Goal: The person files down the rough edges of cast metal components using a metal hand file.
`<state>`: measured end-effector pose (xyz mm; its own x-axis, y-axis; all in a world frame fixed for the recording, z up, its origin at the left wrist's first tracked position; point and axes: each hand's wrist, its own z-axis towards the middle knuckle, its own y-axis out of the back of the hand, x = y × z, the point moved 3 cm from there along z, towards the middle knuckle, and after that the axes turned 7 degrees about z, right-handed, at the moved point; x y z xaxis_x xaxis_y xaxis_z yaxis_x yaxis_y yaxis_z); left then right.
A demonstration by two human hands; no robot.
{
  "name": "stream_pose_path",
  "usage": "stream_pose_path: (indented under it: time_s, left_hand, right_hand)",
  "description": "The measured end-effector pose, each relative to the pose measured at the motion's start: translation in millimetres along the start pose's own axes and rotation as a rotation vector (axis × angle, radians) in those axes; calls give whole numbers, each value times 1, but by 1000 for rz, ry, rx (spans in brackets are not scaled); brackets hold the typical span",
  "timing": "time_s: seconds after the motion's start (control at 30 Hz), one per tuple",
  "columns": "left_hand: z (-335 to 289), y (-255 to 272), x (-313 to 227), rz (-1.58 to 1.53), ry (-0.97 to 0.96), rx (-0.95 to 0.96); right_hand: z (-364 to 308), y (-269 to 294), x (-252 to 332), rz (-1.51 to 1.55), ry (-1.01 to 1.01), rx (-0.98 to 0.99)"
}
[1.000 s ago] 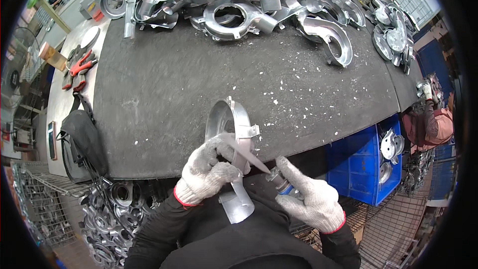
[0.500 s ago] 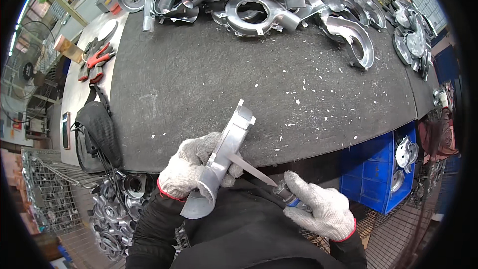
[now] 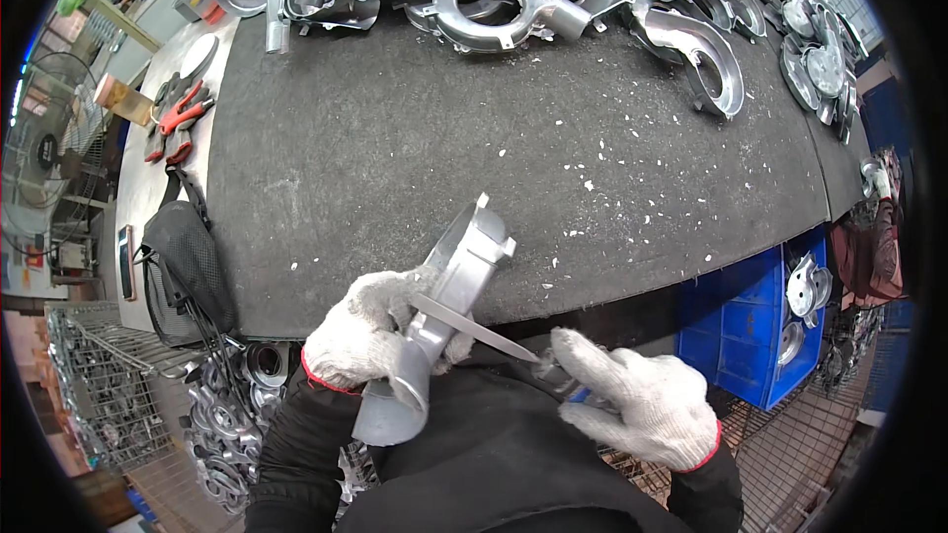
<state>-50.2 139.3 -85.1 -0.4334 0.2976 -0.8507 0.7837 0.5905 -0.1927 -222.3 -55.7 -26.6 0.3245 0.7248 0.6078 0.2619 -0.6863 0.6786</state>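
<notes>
The left hand (image 3: 357, 334), in a white glove, is closed around a silver metal pipe (image 3: 460, 278), which tilts across the near edge of the table (image 3: 375, 168), its wide end toward the person. The right hand (image 3: 647, 403), gloved too, grasps the handle end of a flat-bladed tool (image 3: 484, 335). The blade slants across the pipe; I cannot tell whether it touches. More metal parts (image 3: 538, 14) are heaped along the table's far edge. A black mesh bag (image 3: 185, 262) lies at the near left corner, beside a phone (image 3: 126, 264). A blue bin (image 3: 728, 311) sits below the near edge, toward the right.
</notes>
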Motion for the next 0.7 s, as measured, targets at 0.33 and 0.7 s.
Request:
stream_pose_path:
  time_s: [0.33, 0.7]
  left_hand:
    - [2, 1, 6, -107, -15, 78]
    - [0, 0, 2, -95, 11, 92]
  right_hand:
    - [2, -1, 6, -81, 18, -1]
    - [9, -2, 13, -77, 13, -46]
